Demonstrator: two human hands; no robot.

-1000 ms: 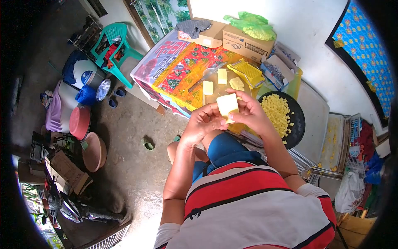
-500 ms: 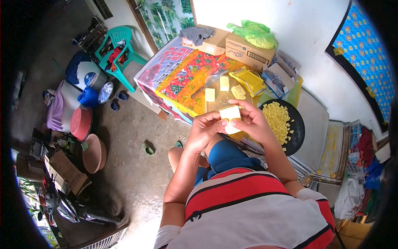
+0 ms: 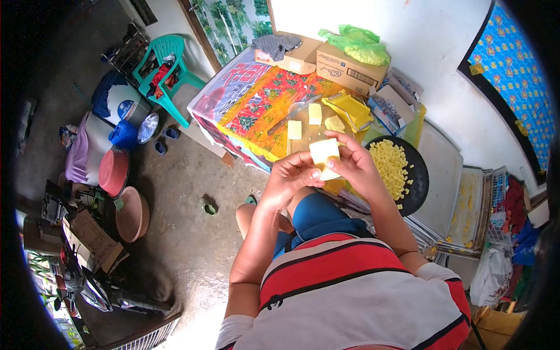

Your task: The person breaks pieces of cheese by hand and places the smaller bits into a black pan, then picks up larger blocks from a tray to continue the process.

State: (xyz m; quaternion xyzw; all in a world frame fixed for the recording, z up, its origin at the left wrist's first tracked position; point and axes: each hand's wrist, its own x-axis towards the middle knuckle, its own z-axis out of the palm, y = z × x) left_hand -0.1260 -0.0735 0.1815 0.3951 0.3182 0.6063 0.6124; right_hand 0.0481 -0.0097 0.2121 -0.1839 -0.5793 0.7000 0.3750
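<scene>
A pale yellow block (image 3: 325, 156) is between my two hands, above the near edge of the table. My left hand (image 3: 293, 179) grips its left side, the thumb against the lower edge. On the other side my right hand (image 3: 357, 166) holds it with bent fingers and thumb. Behind it lies a board (image 3: 301, 144) bearing three similar pieces: a left block (image 3: 294, 129), an upper block (image 3: 315, 114) and a rougher lump (image 3: 335, 123). What looks like a long knife (image 3: 284, 123) rests along the board's left side.
A round black tray (image 3: 421, 186) of small yellow cubes (image 3: 389, 168) is at my right. A ridged yellow plastic piece (image 3: 349, 109) lies behind the board. Cardboard boxes (image 3: 350, 67) stand at the table's back. On the left are a green chair (image 3: 166, 49) and basins (image 3: 133, 216).
The yellow block has been turned and raised slightly in my hands, so a broader face shows. My fingers have shifted around it. The pieces on the board stay in place.
</scene>
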